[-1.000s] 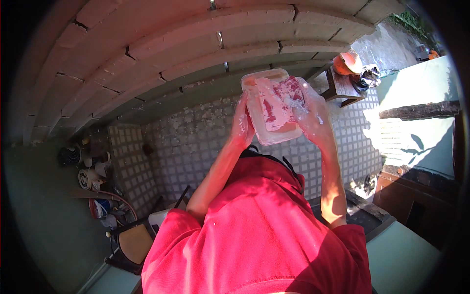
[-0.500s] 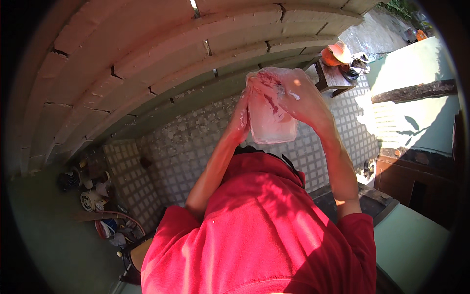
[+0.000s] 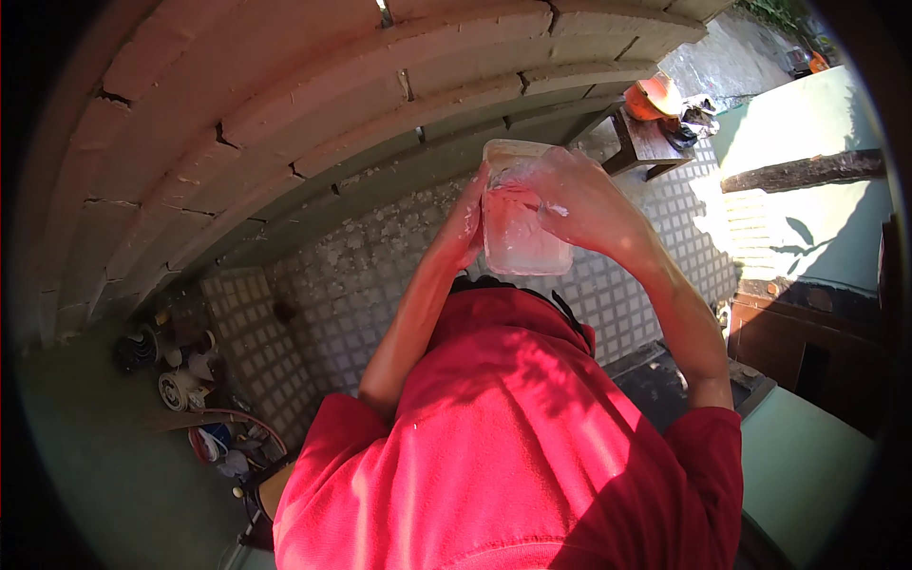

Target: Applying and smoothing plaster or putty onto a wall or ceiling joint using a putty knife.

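Note:
A clear, rectangular plastic container (image 3: 530,249) is held up in front of my red shirt, its inside smeared with something whitish. My left hand (image 3: 469,220) grips it along its left side. Over its right side and into its middle reaches my right hand (image 3: 578,201), its fingers bunched together and partly hidden inside. White residue sticks to both hands. What the right fingers hold, if anything, I cannot make out.
A ridged wall (image 3: 313,104) runs along the far side and left. A small wooden bench (image 3: 655,147) carries an orange bowl (image 3: 653,99) and dark bags. Buckets and clutter (image 3: 204,399) stand at left on the tiled floor (image 3: 328,309). A pale green surface (image 3: 807,465) lies at right.
My right hand has drawn away from the left one and dipped its fingers into the container, its elbow swinging outward. The left hand keeps its grip on the side.

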A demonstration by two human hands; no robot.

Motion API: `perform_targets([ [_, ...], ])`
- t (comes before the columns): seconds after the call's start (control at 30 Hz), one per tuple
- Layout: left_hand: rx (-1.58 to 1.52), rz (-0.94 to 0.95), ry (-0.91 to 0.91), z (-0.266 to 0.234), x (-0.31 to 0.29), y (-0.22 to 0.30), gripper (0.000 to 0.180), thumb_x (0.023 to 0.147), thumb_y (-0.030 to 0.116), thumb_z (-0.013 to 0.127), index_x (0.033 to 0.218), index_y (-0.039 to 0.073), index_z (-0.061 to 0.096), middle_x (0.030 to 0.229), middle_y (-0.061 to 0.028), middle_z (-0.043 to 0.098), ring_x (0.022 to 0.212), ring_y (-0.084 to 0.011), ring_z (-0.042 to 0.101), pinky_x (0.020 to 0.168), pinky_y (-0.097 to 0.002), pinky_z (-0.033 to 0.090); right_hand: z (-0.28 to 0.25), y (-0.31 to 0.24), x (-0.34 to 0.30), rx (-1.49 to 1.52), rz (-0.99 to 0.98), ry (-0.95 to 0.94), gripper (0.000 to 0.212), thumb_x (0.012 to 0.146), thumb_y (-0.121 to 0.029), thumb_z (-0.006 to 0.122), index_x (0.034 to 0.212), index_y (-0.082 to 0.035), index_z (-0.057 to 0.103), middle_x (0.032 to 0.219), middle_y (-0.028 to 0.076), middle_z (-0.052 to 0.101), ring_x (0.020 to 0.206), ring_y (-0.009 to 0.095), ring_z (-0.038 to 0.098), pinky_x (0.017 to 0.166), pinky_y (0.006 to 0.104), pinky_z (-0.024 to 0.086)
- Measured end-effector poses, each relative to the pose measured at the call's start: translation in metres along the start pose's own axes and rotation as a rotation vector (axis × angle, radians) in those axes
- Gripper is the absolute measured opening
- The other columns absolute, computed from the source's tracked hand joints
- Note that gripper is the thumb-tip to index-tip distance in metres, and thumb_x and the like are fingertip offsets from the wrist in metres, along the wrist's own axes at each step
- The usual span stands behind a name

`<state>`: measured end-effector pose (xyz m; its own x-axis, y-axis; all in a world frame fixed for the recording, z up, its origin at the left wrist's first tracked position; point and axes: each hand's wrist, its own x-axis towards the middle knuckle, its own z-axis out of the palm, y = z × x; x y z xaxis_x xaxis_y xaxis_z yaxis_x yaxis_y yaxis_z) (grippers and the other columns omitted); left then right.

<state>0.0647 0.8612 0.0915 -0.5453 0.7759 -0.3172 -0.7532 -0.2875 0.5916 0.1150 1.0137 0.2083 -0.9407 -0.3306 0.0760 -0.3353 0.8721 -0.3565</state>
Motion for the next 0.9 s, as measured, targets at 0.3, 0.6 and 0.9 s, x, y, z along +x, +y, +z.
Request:
perform_targets([
  [0.3,-0.047,0.042,0.029,0.001,-0.007,-0.012,0.056,0.098,0.048,0.038,0.132,0.005,0.045,0.127,-0.0114,0.053,0.113,-0.0201,0.054,0.097,-0.0359,0.044,-0.011,-0.016,-0.003,-0.021,-0.171,-0.082,0.021,0.068,-0.004,0.061,0.088,-0.008,0.063,0.087,0.012,0.063,0.087,0.033,0.062,0.072,0.0440,0.050],
  [0.6,-0.024,0.043,0.011,-0.007,-0.008,-0.021,0.062,0.097,0.052,0.037,0.135,0.002,0.041,0.129,-0.0135,0.051,0.114,-0.0216,0.054,0.097,-0.0382,0.045,-0.010,-0.029,-0.004,0.003,-0.291,-0.086,0.009,0.068,-0.016,0.063,0.069,-0.007,0.063,0.070,0.013,0.061,0.074,0.034,0.061,0.064,0.0431,0.048],
  [0.9,-0.008,0.024,0.064,-0.004,-0.015,-0.018,0.065,0.097,0.053,0.037,0.138,0.003,0.037,0.131,-0.0139,0.050,0.117,-0.0237,0.052,0.099,-0.0391,0.043,-0.018,-0.023,-0.006,0.039,-0.332,-0.235,0.017,0.069,-0.008,0.063,0.086,-0.008,0.064,0.085,0.014,0.063,0.083,0.034,0.060,0.073,0.0428,0.050],
])
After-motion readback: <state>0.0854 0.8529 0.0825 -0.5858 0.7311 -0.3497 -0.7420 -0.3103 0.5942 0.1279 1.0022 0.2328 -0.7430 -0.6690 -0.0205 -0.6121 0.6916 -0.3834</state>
